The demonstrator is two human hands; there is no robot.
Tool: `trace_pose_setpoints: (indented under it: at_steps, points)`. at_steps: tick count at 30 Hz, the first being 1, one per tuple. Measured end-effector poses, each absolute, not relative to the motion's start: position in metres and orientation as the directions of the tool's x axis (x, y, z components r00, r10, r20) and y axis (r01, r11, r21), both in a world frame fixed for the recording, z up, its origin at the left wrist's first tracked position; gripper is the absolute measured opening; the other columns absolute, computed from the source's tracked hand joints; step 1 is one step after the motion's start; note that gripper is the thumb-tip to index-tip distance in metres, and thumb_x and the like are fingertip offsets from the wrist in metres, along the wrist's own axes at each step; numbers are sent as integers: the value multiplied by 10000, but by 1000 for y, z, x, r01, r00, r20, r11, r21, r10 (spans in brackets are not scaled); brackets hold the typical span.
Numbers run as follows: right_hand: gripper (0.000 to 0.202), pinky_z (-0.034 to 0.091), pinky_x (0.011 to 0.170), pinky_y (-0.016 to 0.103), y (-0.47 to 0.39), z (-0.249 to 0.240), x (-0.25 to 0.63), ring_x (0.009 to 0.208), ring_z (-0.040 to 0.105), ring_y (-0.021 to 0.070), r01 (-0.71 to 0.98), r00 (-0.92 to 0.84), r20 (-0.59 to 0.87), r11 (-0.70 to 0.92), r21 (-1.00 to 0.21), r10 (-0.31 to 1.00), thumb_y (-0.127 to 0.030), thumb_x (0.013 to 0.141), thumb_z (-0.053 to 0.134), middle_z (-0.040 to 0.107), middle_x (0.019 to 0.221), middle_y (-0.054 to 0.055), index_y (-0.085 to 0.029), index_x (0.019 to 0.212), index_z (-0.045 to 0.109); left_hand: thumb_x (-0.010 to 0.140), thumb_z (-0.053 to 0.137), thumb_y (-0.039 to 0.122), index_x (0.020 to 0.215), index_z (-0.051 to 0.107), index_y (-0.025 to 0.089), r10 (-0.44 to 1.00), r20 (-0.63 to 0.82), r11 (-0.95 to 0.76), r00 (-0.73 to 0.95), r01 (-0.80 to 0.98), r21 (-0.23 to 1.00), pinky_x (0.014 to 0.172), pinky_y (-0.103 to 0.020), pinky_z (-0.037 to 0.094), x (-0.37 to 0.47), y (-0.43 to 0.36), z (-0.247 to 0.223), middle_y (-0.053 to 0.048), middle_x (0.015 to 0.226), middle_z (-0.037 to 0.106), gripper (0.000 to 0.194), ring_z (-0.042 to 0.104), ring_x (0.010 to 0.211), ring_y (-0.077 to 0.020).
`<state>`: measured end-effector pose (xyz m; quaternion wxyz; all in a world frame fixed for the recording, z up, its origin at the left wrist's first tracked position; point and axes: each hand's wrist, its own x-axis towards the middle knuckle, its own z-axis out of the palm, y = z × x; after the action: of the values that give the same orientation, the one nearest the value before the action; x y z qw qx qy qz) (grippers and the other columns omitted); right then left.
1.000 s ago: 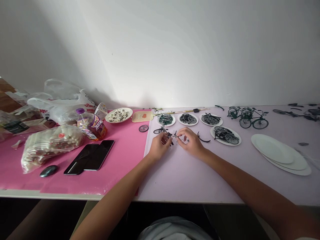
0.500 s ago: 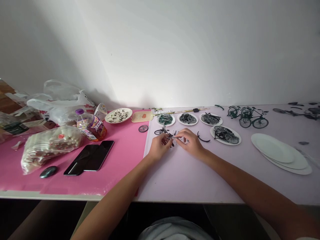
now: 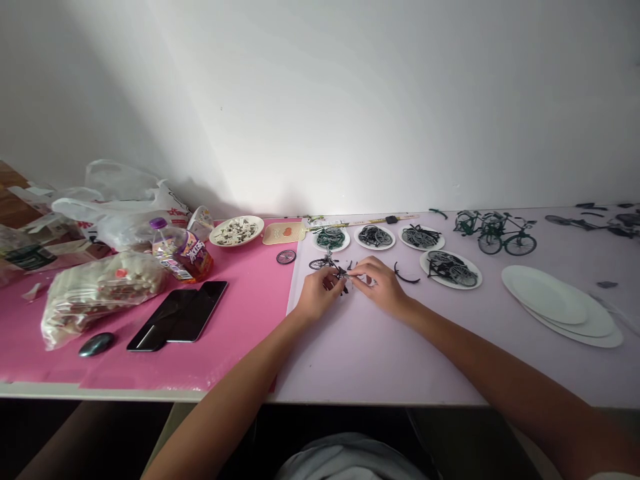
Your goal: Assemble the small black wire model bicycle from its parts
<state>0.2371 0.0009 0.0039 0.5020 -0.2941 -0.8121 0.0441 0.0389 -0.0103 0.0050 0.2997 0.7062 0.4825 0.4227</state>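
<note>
My left hand [image 3: 319, 293] is closed around a small dark model bicycle part [image 3: 343, 273] on the lilac side of the table. From the right, my right hand [image 3: 379, 283] pinches the same dark part, its fingertips almost meeting the left ones. Just behind my left hand lies a small black wheel [image 3: 318, 264]. A curved black piece [image 3: 406, 275] rests to the right of my right hand. Plates of dark parts stand behind: one with green pieces [image 3: 330, 237], others with black pieces and wheels [image 3: 375, 237]. Fine detail between my fingers is too small to tell.
Assembled green model bicycles [image 3: 506, 235] stand at the back right, with white plates [image 3: 545, 293] nearer. On the pink side are a single wheel [image 3: 286, 257], a bottle [image 3: 183, 252], two phones [image 3: 195, 312], a mouse [image 3: 97, 344] and a bulky clear bag [image 3: 100, 293].
Both hands stay almost in place, with only slight finger movement at the dark part. The view has shifted very slightly.
</note>
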Motion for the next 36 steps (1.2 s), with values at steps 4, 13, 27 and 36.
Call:
trace_pose_setpoints:
  at_steps: [4, 13, 27, 36]
  points:
    - [123, 529, 568, 314, 1, 3, 237, 770, 633, 206, 438, -338, 768, 813, -383, 544, -230, 959, 615, 681, 882, 65, -263, 981, 731, 865, 643, 420, 971, 673, 168, 933, 306, -358, 187, 425, 832, 582, -239, 425, 38, -10, 5, -3, 699, 670, 275, 552, 607, -127]
    - [81, 510, 570, 307, 0, 2, 236, 771, 631, 203, 440, -333, 765, 808, -391, 551, -249, 968, 615, 680, 880, 59, -259, 993, 692, 899, 606, 426, 957, 661, 180, 932, 296, -357, 208, 402, 843, 593, -238, 440, 37, -8, 0, 8, 705, 648, 259, 580, 625, -131]
    - [234, 339, 573, 305, 37, 21, 308, 594, 601, 201, 951, -202, 266, 254, -179, 943, -410, 855, 745, 701, 716, 39, -232, 751, 633, 909, 605, 477, 910, 647, 184, 941, 278, -336, 195, 423, 842, 613, -259, 425, 38, -11, 7, 17, 682, 618, 297, 544, 612, -131]
    - [245, 351, 604, 294, 34, 51, 333, 666, 622, 211, 993, -43, -90, 33, -110, 995, -467, 857, 687, 712, 859, 44, -239, 896, 605, 908, 599, 431, 891, 647, 179, 938, 278, -342, 206, 428, 836, 631, -268, 417, 39, -13, 9, 11, 668, 613, 257, 532, 620, -136]
